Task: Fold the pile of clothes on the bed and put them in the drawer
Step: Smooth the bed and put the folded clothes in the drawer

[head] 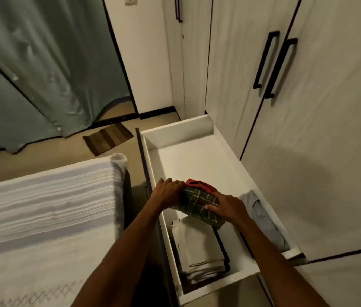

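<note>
both hands clamped on folded green plaid cloth bundle (199, 207), red piece on top: left hand (168, 192) at far-left end, right hand (228, 207) at near-right end; long axis diagonal, hovering mid open white drawer (197, 134), beige folded stack (197, 244) just nearer, so guessing it drops into bare far half

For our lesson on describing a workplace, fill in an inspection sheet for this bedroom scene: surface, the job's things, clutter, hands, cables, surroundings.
Surface: open white drawer, far half bare; bed with a white striped cover to its left.
Job's things: folded green plaid garment with a red garment at its far edge, held over the drawer; beige folded stack in the drawer's near end; pale blue garment along its right side.
Clutter: brown striped mat on the floor.
Hands: left hand and right hand grip the plaid bundle from either side.
Cables: nothing seen.
Surroundings: wardrobe doors with black handles, grey-green curtain.
</note>
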A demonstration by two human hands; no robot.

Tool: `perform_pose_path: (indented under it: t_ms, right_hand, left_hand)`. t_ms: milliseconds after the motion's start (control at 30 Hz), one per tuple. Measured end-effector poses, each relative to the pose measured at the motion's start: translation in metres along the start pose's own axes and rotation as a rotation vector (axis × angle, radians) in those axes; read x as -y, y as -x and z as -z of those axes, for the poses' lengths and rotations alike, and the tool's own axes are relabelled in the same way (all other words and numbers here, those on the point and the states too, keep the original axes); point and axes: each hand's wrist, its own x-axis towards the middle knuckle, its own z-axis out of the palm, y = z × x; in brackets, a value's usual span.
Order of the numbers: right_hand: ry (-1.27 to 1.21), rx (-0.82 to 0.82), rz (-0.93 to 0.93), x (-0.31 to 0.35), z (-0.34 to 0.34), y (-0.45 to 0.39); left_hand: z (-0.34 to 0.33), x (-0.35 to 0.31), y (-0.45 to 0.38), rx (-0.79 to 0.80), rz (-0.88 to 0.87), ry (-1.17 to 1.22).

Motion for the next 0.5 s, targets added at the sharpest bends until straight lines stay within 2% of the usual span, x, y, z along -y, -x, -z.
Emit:
perform_pose_path:
  t_ms: [100, 267, 367, 500]
  right_hand:
    - [-0.067, 0.068, -0.079, 0.001, -0.011, -0.027]
    - [-0.163, 0.089, -0.253, 0.006, -0.028, -0.065]
    - [-0.169, 0.077, -0.356, 0.002, -0.037, -0.090]
    - [-0.166, 0.007, -0.475, -0.018, -0.044, -0.126]
  left_hand:
    - [-0.011, 0.027, -0.048, 0.041, -0.103, -0.019]
    - [-0.035, 0.063, -0.123, 0.079, -0.277, -0.040]
    - [-0.044, 0.071, -0.169, 0.120, -0.389, -0.057]
    - [-0.058, 0.068, -0.232, 0.074, -0.487, -0.109]
